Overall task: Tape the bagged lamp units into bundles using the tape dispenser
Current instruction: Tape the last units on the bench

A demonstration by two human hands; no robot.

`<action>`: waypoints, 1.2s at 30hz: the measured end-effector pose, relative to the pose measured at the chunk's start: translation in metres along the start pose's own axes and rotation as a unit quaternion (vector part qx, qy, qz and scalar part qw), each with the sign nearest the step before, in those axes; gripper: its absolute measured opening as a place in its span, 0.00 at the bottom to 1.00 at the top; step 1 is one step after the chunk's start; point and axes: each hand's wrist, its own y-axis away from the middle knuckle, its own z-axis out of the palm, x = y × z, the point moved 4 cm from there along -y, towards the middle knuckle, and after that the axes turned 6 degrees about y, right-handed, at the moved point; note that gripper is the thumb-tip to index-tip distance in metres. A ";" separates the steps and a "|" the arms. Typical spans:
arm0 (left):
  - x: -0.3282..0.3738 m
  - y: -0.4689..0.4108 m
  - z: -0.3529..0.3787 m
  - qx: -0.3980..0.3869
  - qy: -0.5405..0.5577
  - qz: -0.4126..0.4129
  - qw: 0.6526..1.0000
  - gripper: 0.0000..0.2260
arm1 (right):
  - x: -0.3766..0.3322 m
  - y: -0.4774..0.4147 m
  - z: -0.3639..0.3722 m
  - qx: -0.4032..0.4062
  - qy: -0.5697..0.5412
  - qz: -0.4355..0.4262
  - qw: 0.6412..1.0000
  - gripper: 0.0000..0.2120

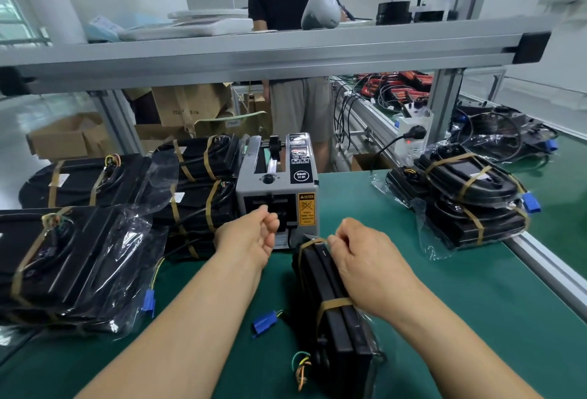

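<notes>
Your left hand (251, 235) curled at tape dispenser (276, 188) outlet; cannot tell if it holds anything. Your right hand (365, 268) pinches tape strip (313, 241) atop bundle (336, 328), standing edgewise on green mat (460, 303)

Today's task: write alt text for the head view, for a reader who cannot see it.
A person's right hand grips the top of a bundle of bagged lamp units standing on edge on a green mat, while the left hand is at the outlet of the tape dispenser. Taped bundles lie either side.
</notes>
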 end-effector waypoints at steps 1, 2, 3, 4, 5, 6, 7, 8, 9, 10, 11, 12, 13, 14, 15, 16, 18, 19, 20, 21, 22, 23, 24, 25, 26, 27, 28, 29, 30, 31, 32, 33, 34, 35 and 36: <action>0.000 0.000 0.001 0.003 0.006 0.002 1.000 0.08 | 0.001 0.000 0.000 0.002 -0.004 -0.001 1.000 0.12; -0.001 0.000 0.003 0.007 0.012 0.007 1.000 0.07 | 0.001 0.000 0.000 0.005 -0.008 -0.001 1.000 0.12; -0.001 -0.001 0.004 0.013 0.020 0.012 1.000 0.07 | 0.002 0.000 0.001 0.008 -0.013 -0.001 1.000 0.12; -0.002 -0.001 0.005 0.023 0.028 0.017 0.999 0.06 | 0.001 0.000 0.001 0.012 -0.017 0.000 1.000 0.13; -0.002 -0.001 0.006 0.035 0.034 0.023 0.999 0.04 | 0.001 0.000 0.002 0.015 -0.022 0.002 1.000 0.13; -0.002 -0.002 0.007 0.049 0.039 0.032 0.998 0.04 | 0.001 0.000 0.002 0.018 -0.027 0.004 0.999 0.14; -0.003 -0.003 0.007 0.060 0.042 0.043 0.996 0.04 | 0.002 0.000 0.003 0.018 -0.033 0.008 0.999 0.14; -0.003 -0.003 0.006 0.068 0.045 0.056 0.995 0.06 | 0.002 0.000 0.004 0.018 -0.040 0.012 0.999 0.15; -0.003 -0.002 0.004 0.071 0.048 0.070 0.994 0.08 | 0.002 0.000 0.004 0.017 -0.048 0.015 0.999 0.15; -0.002 0.000 0.002 0.061 0.050 0.084 0.993 0.09 | 0.003 0.001 0.005 0.018 -0.058 0.020 0.998 0.15; -0.001 0.003 0.000 0.037 0.047 0.093 0.994 0.10 | 0.004 0.001 0.005 0.021 -0.068 0.024 0.997 0.16; 0.001 0.007 -0.001 -0.001 0.036 0.097 0.995 0.10 | 0.006 0.001 0.005 0.022 -0.075 0.029 0.996 0.16; 0.003 0.013 -0.002 -0.051 0.016 0.094 0.994 0.09 | 0.007 0.001 0.005 0.023 -0.080 0.032 0.996 0.16; 0.004 0.021 -0.003 -0.109 -0.014 0.085 0.990 0.09 | 0.009 0.000 0.005 0.023 -0.084 0.034 0.996 0.16; 0.006 0.030 -0.003 -0.168 -0.052 0.073 0.982 0.10 | 0.009 0.000 0.005 0.022 -0.087 0.035 0.995 0.16; 0.006 0.038 -0.002 -0.223 -0.096 0.059 0.968 0.11 | 0.010 -0.001 0.005 0.021 -0.093 0.038 0.995 0.16; 0.005 0.055 0.000 -0.306 -0.187 0.044 0.932 0.13 | 0.012 -0.001 0.006 0.023 -0.108 0.046 0.993 0.16; 0.003 0.062 0.002 -0.330 -0.229 0.045 0.915 0.12 | 0.012 -0.002 0.007 0.022 -0.116 0.051 0.992 0.16; 0.002 0.067 0.004 -0.342 -0.265 0.052 0.900 0.11 | 0.013 -0.002 0.007 0.020 -0.126 0.055 0.990 0.16; 0.001 0.070 0.006 -0.343 -0.295 0.065 0.889 0.08 | 0.014 -0.001 0.007 0.017 -0.135 0.058 0.989 0.16; 0.001 0.072 0.008 -0.339 -0.320 0.078 0.881 0.07 | 0.015 -0.001 0.007 0.015 -0.141 0.059 0.988 0.16; 0.001 0.072 0.010 -0.332 -0.340 0.091 0.875 0.06 | 0.015 -0.001 0.007 0.014 -0.143 0.060 0.988 0.16; 0.002 0.072 0.012 -0.326 -0.357 0.099 0.870 0.06 | 0.016 0.000 0.006 0.014 -0.143 0.061 0.988 0.16; 0.003 0.072 0.014 -0.324 -0.370 0.103 0.865 0.07 | 0.016 0.000 0.006 0.014 -0.144 0.063 0.987 0.16; 0.004 0.072 0.016 -0.322 -0.381 0.101 0.861 0.08 | 0.017 0.000 0.006 0.015 -0.146 0.065 0.987 0.16; 0.006 0.072 0.018 -0.320 -0.391 0.098 0.857 0.08 | 0.017 0.000 0.006 0.015 -0.146 0.067 0.987 0.16; 0.007 0.071 0.019 -0.316 -0.402 0.097 0.854 0.09 | 0.017 0.000 0.006 0.016 -0.144 0.068 0.987 0.16; 0.008 0.071 0.020 -0.312 -0.413 0.097 0.850 0.10 | 0.017 0.000 0.006 0.015 -0.141 0.069 0.987 0.16; 0.009 0.071 0.021 -0.308 -0.424 0.096 0.846 0.10 | 0.017 0.000 0.006 0.015 -0.140 0.069 0.988 0.16; 0.009 0.070 0.022 -0.306 -0.432 0.094 0.843 0.10 | 0.018 0.000 0.006 0.016 -0.138 0.068 0.988 0.16; 0.009 0.070 0.023 -0.304 -0.438 0.091 0.841 0.09 | 0.018 0.000 0.006 0.018 -0.137 0.067 0.988 0.16; 0.009 0.070 0.024 -0.304 -0.441 0.087 0.840 0.09 | 0.018 0.000 0.006 0.019 -0.138 0.066 0.988 0.16; 0.009 0.069 0.024 -0.305 -0.442 0.083 0.840 0.09 | 0.018 0.000 0.005 0.020 -0.140 0.066 0.988 0.16; 0.009 0.069 0.025 -0.307 -0.441 0.076 0.840 0.09 | 0.019 0.000 0.005 0.020 -0.141 0.066 0.988 0.16; 0.009 0.068 0.025 -0.312 -0.438 0.067 0.841 0.09 | 0.019 0.000 0.004 0.021 -0.143 0.066 0.987 0.16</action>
